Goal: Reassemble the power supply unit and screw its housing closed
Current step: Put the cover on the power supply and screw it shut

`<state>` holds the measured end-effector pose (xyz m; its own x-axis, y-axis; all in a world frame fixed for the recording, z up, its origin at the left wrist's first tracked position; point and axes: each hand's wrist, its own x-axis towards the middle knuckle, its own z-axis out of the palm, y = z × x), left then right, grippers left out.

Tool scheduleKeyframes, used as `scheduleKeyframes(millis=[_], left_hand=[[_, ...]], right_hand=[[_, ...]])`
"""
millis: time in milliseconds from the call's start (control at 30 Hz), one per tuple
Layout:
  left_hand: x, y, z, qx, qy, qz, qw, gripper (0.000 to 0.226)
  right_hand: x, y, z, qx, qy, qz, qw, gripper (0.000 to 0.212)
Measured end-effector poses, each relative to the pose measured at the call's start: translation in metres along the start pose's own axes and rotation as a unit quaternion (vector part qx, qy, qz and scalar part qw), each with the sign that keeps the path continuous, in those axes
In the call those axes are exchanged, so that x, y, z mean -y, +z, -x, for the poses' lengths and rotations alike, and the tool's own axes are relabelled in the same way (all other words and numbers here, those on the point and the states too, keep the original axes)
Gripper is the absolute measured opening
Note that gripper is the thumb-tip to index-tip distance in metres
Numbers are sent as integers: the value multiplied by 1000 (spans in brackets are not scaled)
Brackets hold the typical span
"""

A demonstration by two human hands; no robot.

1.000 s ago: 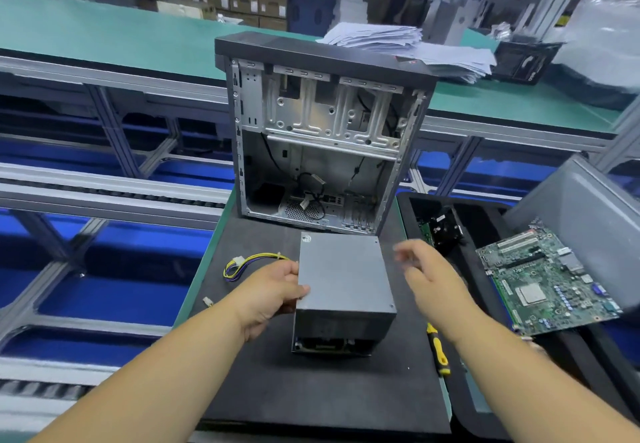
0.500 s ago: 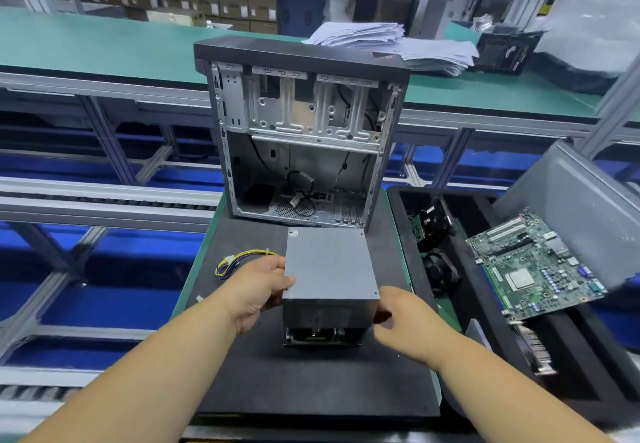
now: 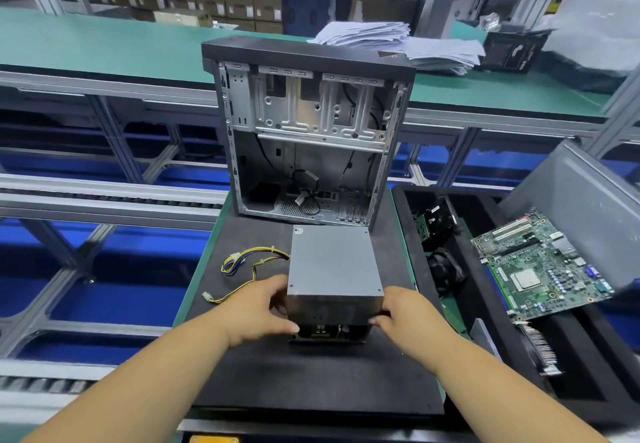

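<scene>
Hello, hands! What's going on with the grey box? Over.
Left hand and right hand both grip the grey box at its near corners. Box sits on the black mat. Yellow wires trail left, not in the way.

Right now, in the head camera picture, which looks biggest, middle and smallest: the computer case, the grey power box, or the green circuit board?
1. Computer case, clearly biggest.
2. Grey power box and green circuit board look about alike, so no ranking.

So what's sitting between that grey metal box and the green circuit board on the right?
In the head view, between the grey box and the circuit board lie bare black mat, then the black tray's rim and a dark fan inside it.
</scene>
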<state>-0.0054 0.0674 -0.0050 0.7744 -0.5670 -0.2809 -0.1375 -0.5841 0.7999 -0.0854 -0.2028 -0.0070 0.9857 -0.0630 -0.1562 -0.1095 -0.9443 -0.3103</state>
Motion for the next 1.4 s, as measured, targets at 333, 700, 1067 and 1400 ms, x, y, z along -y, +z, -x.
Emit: scheduleKeyframes(millis=[333,700,1067,1400], left_hand=[[-6,5,-3,-24,39,-210,977,19],[-6,5,-6,-1,17,-199,980,17],[4,15,-1,-57,52,-101,992,27],[-5,10,-24,-105,-91,265,954,10]], right_hand=[[13,-6,0,22,53,-21,998,26],[24,-16,-6,71,76,-2,995,28],[0,9,6,-23,-13,-76,997,8],[-11,25,9,-34,-27,-169,985,20]])
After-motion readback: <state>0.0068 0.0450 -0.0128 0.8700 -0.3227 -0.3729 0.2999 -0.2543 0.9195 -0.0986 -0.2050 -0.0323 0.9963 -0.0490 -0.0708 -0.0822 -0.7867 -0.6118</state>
